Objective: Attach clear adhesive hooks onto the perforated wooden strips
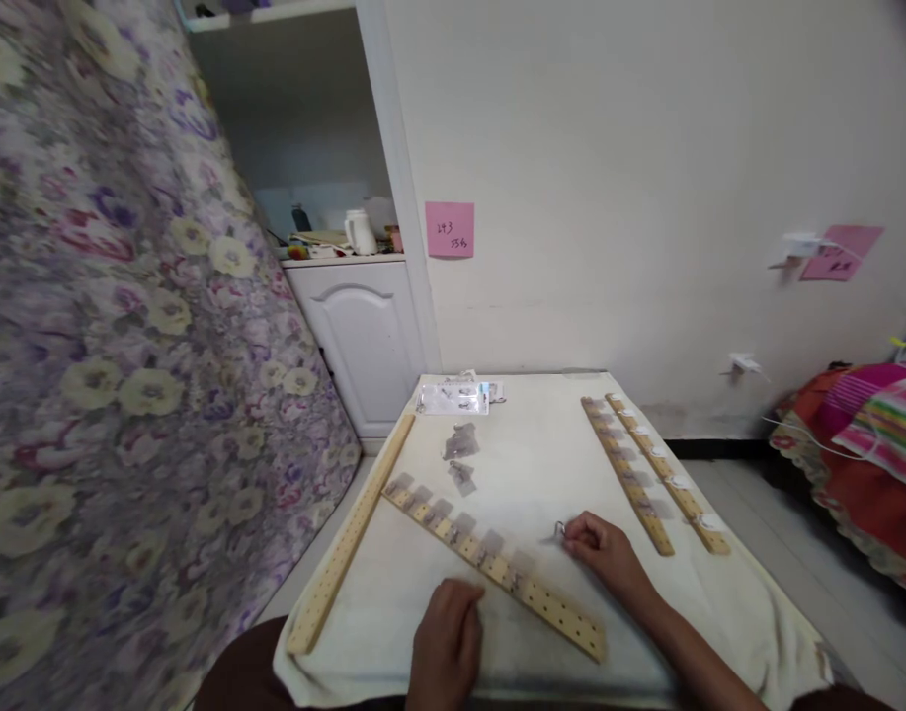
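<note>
My right hand pinches a small bent metal hook above the cloth, to the right of a perforated wooden strip. That strip lies diagonally across the table, with several small metal pieces and clear plastic tags along its upper part. Its near end shows bare holes. My left hand rests on the cloth just left of the strip, its fingers curled in; whatever they may hold is hidden. Farther back lie small clear bags with metal bits in them.
A long perforated wooden strip runs along the table's left edge. Two more strips, one with clear tags and one with white discs, lie at the right. Clear packaging sits at the back. A floral curtain hangs left.
</note>
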`<action>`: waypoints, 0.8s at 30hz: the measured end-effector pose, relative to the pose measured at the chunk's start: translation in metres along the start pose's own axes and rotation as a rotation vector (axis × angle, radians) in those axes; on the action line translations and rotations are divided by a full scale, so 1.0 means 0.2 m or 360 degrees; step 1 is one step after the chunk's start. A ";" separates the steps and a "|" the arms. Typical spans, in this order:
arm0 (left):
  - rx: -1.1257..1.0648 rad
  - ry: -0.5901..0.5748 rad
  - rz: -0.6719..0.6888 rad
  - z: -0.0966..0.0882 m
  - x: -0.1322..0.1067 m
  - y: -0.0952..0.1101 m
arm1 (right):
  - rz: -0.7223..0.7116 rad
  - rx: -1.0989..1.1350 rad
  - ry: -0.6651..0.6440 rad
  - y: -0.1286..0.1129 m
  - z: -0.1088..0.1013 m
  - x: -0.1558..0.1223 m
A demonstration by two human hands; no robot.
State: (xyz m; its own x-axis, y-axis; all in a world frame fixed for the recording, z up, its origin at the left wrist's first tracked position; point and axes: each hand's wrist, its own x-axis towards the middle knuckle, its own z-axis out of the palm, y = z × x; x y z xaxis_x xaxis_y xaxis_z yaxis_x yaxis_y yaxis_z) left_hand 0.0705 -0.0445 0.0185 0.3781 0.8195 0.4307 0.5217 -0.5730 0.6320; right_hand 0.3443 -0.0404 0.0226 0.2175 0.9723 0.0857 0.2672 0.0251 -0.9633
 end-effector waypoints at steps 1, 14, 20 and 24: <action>-0.0128 0.0010 -0.0050 0.00 0.00 0.03 | -0.0074 -0.0013 0.0006 -0.02 -0.01 -0.01; -0.1740 -0.0450 -0.1176 0.26 0.00 0.42 | -0.0729 -0.0175 -0.0186 -0.08 -0.07 -0.29; -0.1738 -0.0429 -0.1304 0.28 0.00 0.44 | -0.0692 -0.0132 -0.0331 -0.06 -0.04 -0.34; -0.1725 -0.0417 -0.1341 0.30 0.00 0.41 | -0.0428 -0.0036 -0.0355 -0.07 -0.05 -0.33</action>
State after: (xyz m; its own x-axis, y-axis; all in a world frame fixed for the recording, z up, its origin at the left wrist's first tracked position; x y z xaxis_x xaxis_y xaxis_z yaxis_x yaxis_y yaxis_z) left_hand 0.1589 -0.0928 0.0305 0.4437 0.8122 -0.3787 -0.1374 0.4792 0.8669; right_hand 0.3352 -0.1074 0.0335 -0.0734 0.9585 0.2755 0.3085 0.2845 -0.9077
